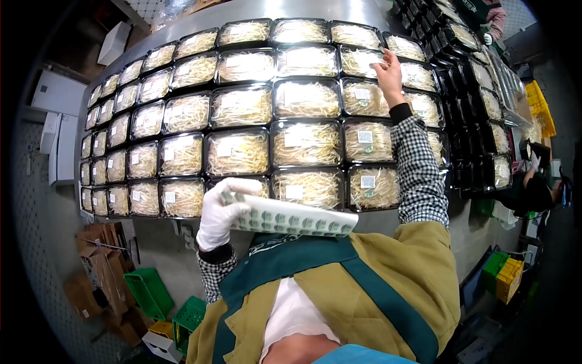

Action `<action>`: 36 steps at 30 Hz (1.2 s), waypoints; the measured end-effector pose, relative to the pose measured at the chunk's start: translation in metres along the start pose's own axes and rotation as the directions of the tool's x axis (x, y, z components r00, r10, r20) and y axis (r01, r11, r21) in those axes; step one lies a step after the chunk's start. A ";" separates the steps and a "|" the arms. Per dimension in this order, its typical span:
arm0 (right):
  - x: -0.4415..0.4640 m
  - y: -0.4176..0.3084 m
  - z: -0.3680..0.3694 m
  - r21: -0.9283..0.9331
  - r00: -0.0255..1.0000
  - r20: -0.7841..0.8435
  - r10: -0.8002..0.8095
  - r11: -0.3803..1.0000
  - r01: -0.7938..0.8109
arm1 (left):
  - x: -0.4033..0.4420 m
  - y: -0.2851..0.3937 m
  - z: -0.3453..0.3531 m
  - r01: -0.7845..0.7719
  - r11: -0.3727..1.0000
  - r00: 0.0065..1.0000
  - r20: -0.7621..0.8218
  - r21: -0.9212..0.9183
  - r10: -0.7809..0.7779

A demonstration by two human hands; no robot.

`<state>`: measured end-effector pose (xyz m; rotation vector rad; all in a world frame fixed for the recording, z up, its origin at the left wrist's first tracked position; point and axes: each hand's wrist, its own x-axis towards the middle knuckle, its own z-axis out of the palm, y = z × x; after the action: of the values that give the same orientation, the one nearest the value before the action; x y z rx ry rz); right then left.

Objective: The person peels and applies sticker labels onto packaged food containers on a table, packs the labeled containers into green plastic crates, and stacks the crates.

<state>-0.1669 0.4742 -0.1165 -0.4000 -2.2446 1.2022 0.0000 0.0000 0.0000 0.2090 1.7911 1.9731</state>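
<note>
My left hand [219, 213], in a white glove, grips a sheet of round green stickers [291, 217] at its left end, close to my chest. My bare right hand [391, 74] reaches out over a black tray of bean sprouts [359, 62] in the second row from the back. Its fingers are curled toward the thumb; whatever is between them is too small to make out. The trays are wrapped in clear film and carry white labels. Round green stickers show on several nearer trays, such as the front sprout tray [371, 189] below my right forearm.
Rows of packed sprout trays cover the metal table [242, 8]. Stacked black trays [464, 121] stand along the right side. Co-workers are at the right, one with a white-gloved hand [487, 39]. Green crates [148, 292] and cardboard [106, 267] lie on the floor at left.
</note>
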 end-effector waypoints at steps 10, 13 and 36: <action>0.037 0.023 0.014 -0.556 0.978 -0.024 -0.209 0.816 0.161 | -0.005 0.003 -0.018 -0.087 0.984 0.910 -0.414 -0.154 0.016; 0.077 0.022 0.041 -0.213 0.997 -0.049 -0.064 0.976 0.052 | 0.006 0.009 -0.008 -0.104 0.989 0.859 -0.510 -0.109 0.035; 0.090 -0.037 0.226 -0.628 0.956 0.043 -0.289 0.737 0.251 | 0.019 0.019 0.010 0.052 0.998 0.874 -0.483 -0.025 -0.058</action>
<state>-0.3741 0.3473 -0.1561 -0.3268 -2.5019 0.2513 -0.0169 0.0166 0.0164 -0.3744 2.0507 2.1232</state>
